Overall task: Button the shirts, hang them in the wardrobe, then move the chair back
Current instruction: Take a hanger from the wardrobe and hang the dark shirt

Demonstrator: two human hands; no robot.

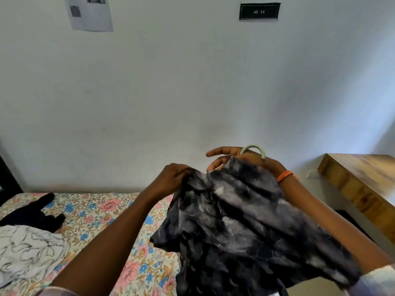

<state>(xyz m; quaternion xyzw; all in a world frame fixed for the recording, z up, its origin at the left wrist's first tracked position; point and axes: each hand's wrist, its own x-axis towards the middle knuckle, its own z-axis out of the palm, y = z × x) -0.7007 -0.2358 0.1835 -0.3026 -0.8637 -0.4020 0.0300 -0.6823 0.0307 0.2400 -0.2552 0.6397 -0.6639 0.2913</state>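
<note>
Two hands, left hand (174, 177) and right hand (241, 160), grip crumpled marbled grey shirt (239, 221).

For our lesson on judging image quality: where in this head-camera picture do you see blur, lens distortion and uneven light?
Head view: the dark shirt and right hand are smeared by motion blur; the wide lens bends the wooden table and bed edges outward; soft daylight brightens the wall at right, with no hard glare; the sign stays readable.

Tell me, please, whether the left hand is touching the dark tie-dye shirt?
Touching: the head view shows the left hand gripping bunched fabric at the top edge of the dark tie-dye shirt.
</note>
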